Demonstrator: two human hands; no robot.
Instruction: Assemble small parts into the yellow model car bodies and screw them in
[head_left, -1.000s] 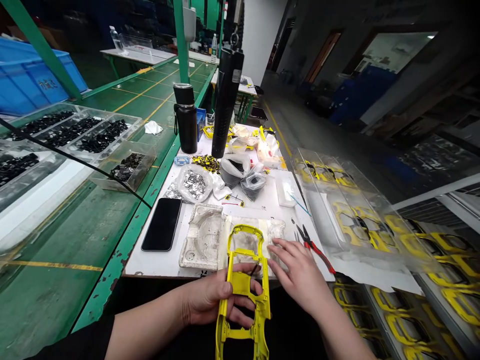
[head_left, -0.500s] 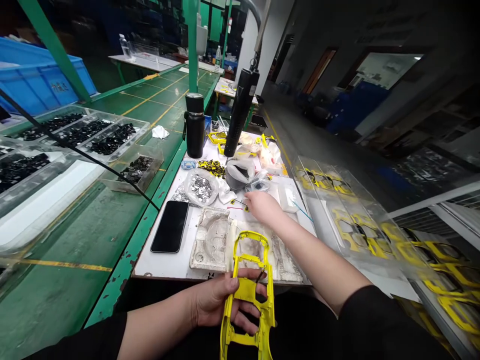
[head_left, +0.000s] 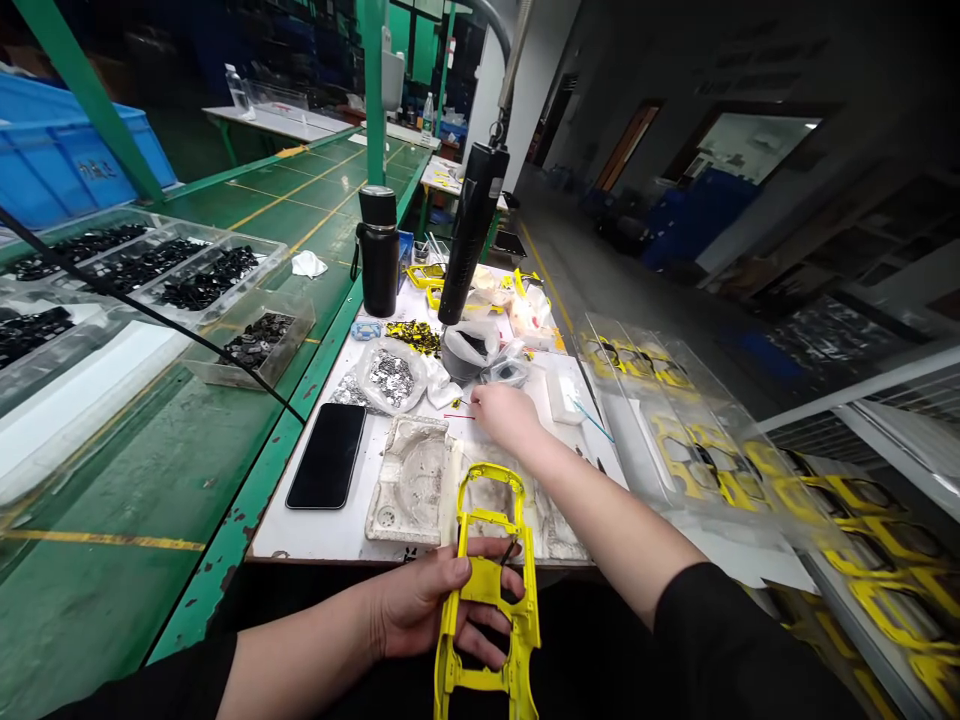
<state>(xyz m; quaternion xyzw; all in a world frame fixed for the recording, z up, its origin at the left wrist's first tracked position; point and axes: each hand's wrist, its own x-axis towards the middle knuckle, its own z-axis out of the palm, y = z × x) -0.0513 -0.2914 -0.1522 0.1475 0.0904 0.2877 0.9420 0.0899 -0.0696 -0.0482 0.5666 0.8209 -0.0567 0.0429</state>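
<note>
At the near edge of the desk (head_left: pixel 274 537), clamps the smooth, curved yellow frame (head_left: pixel 486 580) in the left hand's (head_left: pixel 424 600) grip. Beyond chalky, pitted blocks (head_left: pixel 411 485), reaches with the right hand (head_left: pixel 504 412), grip pinched together near a crumpled clear bag (head_left: pixel 508 368); cannot tell whether on anything. Leaves bare room around the flat phone (head_left: pixel 326 457). Farther off, shows a rounded black flask (head_left: pixel 379 260).

Two hands (head_left: pixel 416 600), one phone (head_left: pixel 327 456)

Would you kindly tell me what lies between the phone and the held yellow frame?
In the head view, a stained pale block lies between the phone and the held yellow frame.
</note>
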